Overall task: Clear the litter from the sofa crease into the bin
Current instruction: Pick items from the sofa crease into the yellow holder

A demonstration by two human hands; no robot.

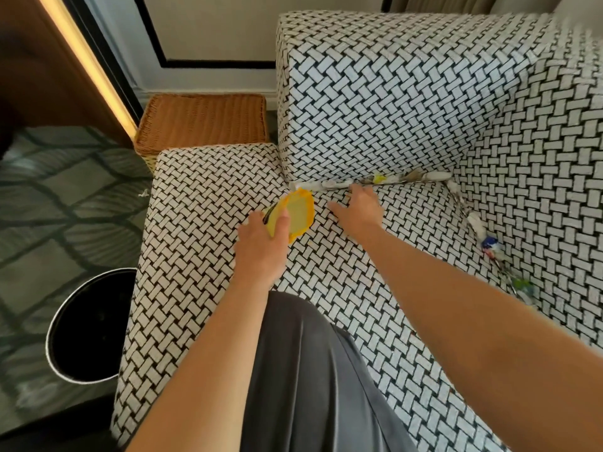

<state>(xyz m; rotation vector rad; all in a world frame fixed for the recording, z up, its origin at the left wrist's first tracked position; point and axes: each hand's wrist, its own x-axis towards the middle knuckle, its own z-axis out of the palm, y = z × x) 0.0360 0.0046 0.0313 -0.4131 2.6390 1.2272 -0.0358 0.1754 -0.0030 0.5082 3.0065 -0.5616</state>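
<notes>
My left hand gripping a yellow wrapper mid-frame, right hand spread wide at the sofa crease, litter touching fingertips, black bin lower left beside seat edge

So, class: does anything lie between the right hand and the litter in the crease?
Nothing visible does. The right hand rests open on the seat, fingertips right at the litter in the crease. The left hand holds a yellow wrapper off to the side.

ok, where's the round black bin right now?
In the head view, the round black bin with a silver rim stands on the patterned carpet at lower left, against the woven-pattern sofa seat.
</notes>
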